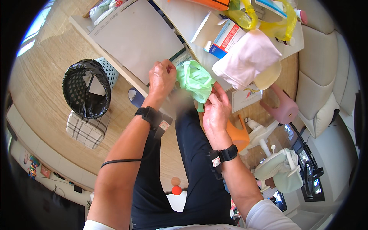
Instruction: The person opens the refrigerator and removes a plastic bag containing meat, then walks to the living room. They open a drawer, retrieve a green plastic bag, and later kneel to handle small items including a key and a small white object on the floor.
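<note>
A crumpled light-green plastic bag [194, 79] is bunched up in front of me, over the near end of an open drawer [135, 37]. My right hand [217, 107] holds its lower right side between thumb and fingers. At the bag's upper left edge is my left hand [161, 76], its fingers curled in; whether they pinch a bit of the bag cannot be told. Both wrists wear black straps with small devices. A pink cloth [248, 59] lies to the right on the white table [297, 40], beside an opened white and blue cardboard box [227, 36].
On the floor at left stands a trash bin lined with a black bag [86, 89], a plaid fabric item [87, 129] beside it. A blue slipper [136, 97] lies near the drawer. Yellow plastic bags [277, 27] are on the table. Right are an orange stool [238, 133], a pink stool [283, 109] and a sofa.
</note>
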The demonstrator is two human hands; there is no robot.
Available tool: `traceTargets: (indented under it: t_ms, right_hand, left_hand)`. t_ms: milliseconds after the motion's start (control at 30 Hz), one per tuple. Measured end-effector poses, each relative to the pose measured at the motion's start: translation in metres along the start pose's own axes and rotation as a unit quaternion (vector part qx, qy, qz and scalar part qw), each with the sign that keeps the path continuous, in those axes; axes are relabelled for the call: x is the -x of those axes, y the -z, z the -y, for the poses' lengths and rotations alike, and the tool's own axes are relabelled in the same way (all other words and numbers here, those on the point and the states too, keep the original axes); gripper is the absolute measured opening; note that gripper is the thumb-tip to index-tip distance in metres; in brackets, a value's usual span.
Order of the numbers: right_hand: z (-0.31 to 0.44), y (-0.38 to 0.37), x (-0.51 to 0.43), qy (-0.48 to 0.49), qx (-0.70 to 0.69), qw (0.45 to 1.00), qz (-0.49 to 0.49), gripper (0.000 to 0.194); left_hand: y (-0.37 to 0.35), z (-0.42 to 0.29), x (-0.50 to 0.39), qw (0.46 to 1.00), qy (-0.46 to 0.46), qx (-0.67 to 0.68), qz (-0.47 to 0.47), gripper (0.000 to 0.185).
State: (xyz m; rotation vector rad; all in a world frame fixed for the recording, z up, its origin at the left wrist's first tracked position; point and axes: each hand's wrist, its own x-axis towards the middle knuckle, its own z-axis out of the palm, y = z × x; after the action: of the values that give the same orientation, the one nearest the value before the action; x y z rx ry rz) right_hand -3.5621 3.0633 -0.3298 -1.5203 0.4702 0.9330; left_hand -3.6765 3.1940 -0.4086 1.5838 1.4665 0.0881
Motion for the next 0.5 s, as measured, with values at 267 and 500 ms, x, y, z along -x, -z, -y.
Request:
traceTargets:
  t_ms: [267,500]
  right_hand:
    - [-0.004,0.014,0.009,-0.058,-0.04,0.997,-0.007,0.041]
    - [-0.004,0.014,0.007,-0.122,0.007,0.991,0.054,0.028]
  left_hand:
    - [0.002,0.011,0.008,0.999,0.039,0.018,-0.005,0.019]
    - [0.023,-0.036,0.08,0.991,-0.124,0.046,0.006,0.035]
